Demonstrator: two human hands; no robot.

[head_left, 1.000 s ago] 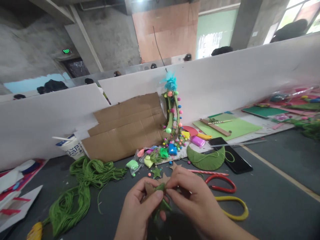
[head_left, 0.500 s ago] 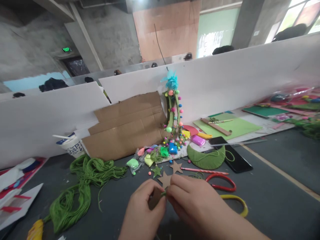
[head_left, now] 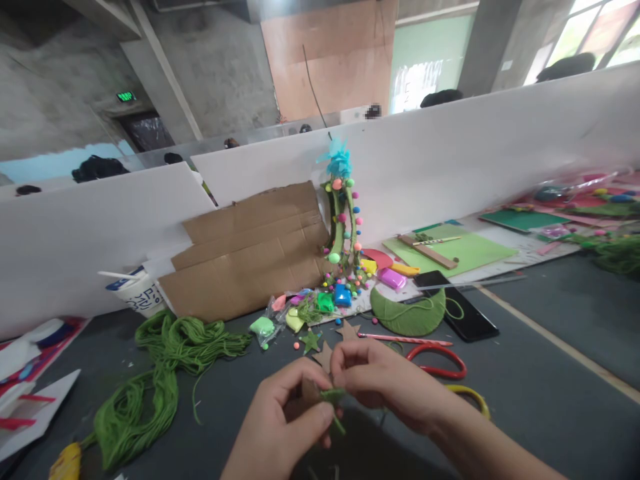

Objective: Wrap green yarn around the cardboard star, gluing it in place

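Between my thumb and fingers, my left hand (head_left: 287, 417) holds a small brown cardboard piece (head_left: 310, 390) partly wrapped in green yarn (head_left: 334, 395). My right hand (head_left: 383, 377) is closed at the piece's right side, its fingertips pinched by the yarn; a short green end hangs below. Just beyond my hands lie two brown cardboard stars (head_left: 348, 329) and a green-wrapped star (head_left: 311, 342). Scissors with a red handle (head_left: 440, 363) and a yellow handle (head_left: 473, 398) are partly hidden by my right arm. A green wrapped crescent (head_left: 407, 313) lies behind them.
Green yarn skeins (head_left: 137, 417) lie at left, near a paper cup (head_left: 140, 293). Folded cardboard (head_left: 250, 260) leans on the white partition (head_left: 450, 160) beside a pom-pom decoration (head_left: 340, 220). Clay packets (head_left: 343, 295), a pencil (head_left: 405, 339) and a phone (head_left: 465, 310) lie ahead.
My right hand has turned and its fingers have lifted slightly from the piece. More of the green wrapping and a hanging yarn end now show. The view has shifted slightly.
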